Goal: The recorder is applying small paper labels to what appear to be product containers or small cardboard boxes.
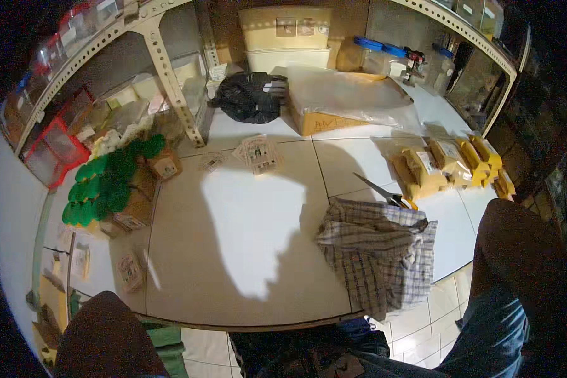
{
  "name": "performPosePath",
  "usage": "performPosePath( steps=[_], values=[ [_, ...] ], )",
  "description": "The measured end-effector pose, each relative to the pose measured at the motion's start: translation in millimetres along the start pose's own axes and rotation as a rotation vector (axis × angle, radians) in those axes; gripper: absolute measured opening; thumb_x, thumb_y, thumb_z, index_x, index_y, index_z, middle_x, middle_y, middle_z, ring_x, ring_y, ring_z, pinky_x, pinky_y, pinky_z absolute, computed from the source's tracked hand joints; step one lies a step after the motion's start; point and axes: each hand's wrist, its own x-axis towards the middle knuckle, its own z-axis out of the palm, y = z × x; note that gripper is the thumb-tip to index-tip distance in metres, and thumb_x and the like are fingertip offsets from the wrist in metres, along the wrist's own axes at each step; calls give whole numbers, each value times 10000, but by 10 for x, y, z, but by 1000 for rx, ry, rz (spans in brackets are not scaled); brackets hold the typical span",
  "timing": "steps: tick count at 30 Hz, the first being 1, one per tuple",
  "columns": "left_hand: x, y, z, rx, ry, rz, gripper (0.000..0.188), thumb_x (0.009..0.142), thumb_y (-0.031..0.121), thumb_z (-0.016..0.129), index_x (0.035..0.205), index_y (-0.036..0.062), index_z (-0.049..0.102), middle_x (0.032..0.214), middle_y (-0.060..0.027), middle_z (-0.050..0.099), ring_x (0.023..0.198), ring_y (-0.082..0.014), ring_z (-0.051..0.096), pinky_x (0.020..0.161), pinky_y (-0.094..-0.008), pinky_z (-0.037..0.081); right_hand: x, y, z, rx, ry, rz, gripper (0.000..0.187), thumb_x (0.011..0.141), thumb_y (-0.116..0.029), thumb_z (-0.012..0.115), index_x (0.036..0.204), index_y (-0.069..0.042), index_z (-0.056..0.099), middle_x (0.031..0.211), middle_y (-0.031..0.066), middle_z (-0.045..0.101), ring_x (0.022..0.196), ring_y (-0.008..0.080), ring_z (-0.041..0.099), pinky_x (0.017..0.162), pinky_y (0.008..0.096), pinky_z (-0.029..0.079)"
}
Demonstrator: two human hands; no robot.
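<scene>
Neither of my hands shows. Dark rounded shapes, which look like parts of my arms, rise at the lower left and right edges. Between them lies the white table top. A crumpled plaid cloth hangs partly over the front edge at the right. Behind it lie scissors with a yellow and black handle, blades pointing to the far left. Several printed cards lie in a loose pile farther back. A stack of packs with green tops stands on the left. Yellow-brown packets stand in a row at the right.
At the back are a black plastic bag, a cardboard box under clear plastic, a cream tub and blue-lidded containers. A metal shelf post stands back left, near a red-edged mesh basket. Light and shadow cross the table.
</scene>
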Motion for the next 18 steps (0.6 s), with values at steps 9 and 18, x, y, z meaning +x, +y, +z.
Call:
performPosePath(
  steps=[9, 18],
  values=[
    [-124, -193, 39, 34, 3, -107, 348, 783, -27, 672, 1128, 1, 639, 1236, -161, 603, 1161, -253, 569, 1001, -362, 436, -275, -114, -372, -81, -136, 78, 699, 808, -400, 732, 1338, -16, 488, 1369, 179, 489, 1255, 331, 467, 1077, 431, 366],
    [-27, -440, -1, 133, 58, -44, 355, 781, -44, 668, 1133, -7, 637, 1241, -170, 605, 1167, -259, 571, 1014, -364, 429, -277, -165, -363, -153, -90, 102, 714, 798, -398, 741, 1347, -21, 483, 1374, 175, 489, 1263, 335, 462, 1085, 439, 358]
  ],
)
